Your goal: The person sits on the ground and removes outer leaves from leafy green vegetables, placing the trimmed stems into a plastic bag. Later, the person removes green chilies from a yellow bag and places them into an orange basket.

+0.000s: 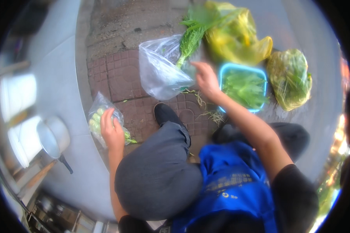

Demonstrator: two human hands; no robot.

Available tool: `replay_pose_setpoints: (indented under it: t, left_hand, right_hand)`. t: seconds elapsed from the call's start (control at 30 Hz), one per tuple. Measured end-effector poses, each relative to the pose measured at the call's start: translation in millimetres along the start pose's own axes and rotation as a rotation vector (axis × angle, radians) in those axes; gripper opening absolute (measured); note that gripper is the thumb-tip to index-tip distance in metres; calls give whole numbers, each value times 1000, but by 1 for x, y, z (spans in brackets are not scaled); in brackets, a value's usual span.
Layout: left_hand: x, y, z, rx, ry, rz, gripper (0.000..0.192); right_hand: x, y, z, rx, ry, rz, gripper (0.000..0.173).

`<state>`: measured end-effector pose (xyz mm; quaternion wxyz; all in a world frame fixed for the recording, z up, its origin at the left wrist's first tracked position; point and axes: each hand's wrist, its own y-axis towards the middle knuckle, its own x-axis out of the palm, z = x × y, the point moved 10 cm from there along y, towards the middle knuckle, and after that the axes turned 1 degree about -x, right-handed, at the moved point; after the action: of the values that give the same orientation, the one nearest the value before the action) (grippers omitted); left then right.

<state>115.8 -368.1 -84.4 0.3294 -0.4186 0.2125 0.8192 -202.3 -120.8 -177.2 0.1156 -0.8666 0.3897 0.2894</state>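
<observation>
My left hand has its fingers extended and slightly apart over the near side of a small clear plastic bag of pale green vegetables. Whether the fingers press on the bag cannot be told. Just right of a larger clear plastic bag, my right hand reaches out, index finger pointing left and nothing visible in its grasp. A leafy green stalk leans at that bag's mouth, its stem end low. Close to the right hand stands a light-blue plastic basket holding loose green leaves.
A yellow plastic bag sits behind the basket, and another bag of leafy greens right of it. Root trimmings litter the paving near my shoe. At left are white buckets and a metal saucepan.
</observation>
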Motion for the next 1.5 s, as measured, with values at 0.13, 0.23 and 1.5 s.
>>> replay_pose_setpoints:
  t: [0.13, 0.23, 1.5]
  left_hand:
    - [86, 111, 162, 291, -518, -243, 25]
    - [216, 141, 164, 250, -420, -457, 23]
    - [40, 80, 270, -330, -1174, -656, 38]
  right_hand:
    - [75, -10, -1, -164, -166, -340, 33]
    - [119, -37, -6, -125, -371, -561, 23]
    - [-73, -121, -48, 42, 128, -271, 32]
